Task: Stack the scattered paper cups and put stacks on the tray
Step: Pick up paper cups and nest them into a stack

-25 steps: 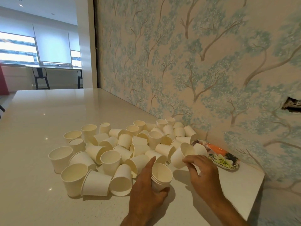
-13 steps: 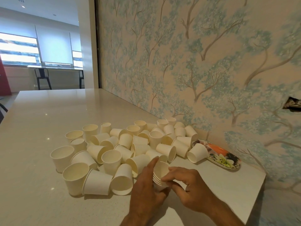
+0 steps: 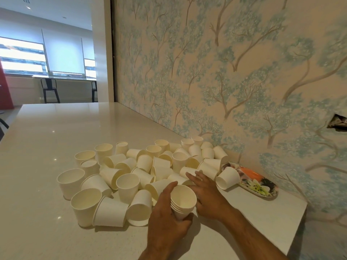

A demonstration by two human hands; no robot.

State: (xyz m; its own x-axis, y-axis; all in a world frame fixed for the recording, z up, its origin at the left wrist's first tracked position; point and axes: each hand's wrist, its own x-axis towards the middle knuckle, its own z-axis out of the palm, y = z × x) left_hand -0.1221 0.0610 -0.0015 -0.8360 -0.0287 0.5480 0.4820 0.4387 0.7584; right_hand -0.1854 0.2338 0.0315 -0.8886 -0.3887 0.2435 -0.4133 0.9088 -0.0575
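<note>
Fingers of the left hand (image 3: 165, 212) are curling round a short stack of nested white paper cups (image 3: 182, 202), thumb on the near right side and index finger reaching up past the rim on the far left. Stack is standing upright, mouth open toward the camera, at the near edge of the heap; several rims are showing one below another under the top cup.

Right hand (image 3: 205, 192) is lying just right of the stack, palm down and fingers extended and held loosely together, pointing far-left into the heap. Its fingertips (image 3: 188, 174) are reaching the tipped cups there; whether they are touching one I cannot tell. It is holding nothing.

Scattered white paper cups (image 3: 142, 171) are lying in a loose pile on the pale glossy stone countertop (image 3: 47, 139), to the left of and beyond both hands; some are standing upright, many are lying on their sides, a few are resting mouth down.

Oval floral-patterned tray (image 3: 257, 184) is sitting at the far right, against the wall with tree-patterned wallpaper (image 3: 225, 72), well right of the right hand. One tipped white cup (image 3: 228, 178) is lying with its base at the tray's left end, mouth facing the near left.
</note>
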